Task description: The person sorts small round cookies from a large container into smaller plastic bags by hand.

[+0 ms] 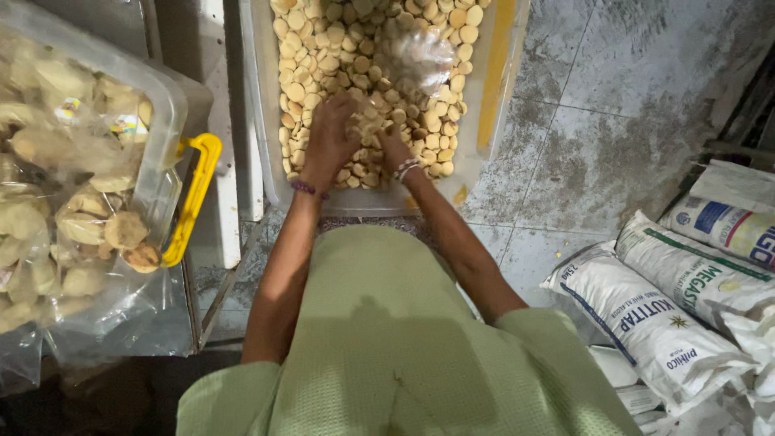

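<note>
The person in the pale green top is leaning over a long clear plastic tray [266, 153] that is lying on the grey tiled floor [613, 129], and the tray is heaped with small round pale biscuits [323, 48]. Both hands are working down in the near end of the heap, close together. The left hand [333, 133] is curling its fingers around a clutch of biscuits, with a dark bead bracelet [307, 189] sitting at the wrist. The right hand [393, 145] is pressing into the pile just beside it, half buried, so I cannot tell whether it is gripping anything — pale bangles [408, 169] are showing at that wrist. A crumpled clear plastic bag [418, 56] is lying on the biscuits a little beyond the hands.

Off to the left a clear tub [165, 105] with a yellow handle [194, 198] is holding bagged biscuits, and white printed sacks [646, 323] are lying stacked on the floor at the right.
</note>
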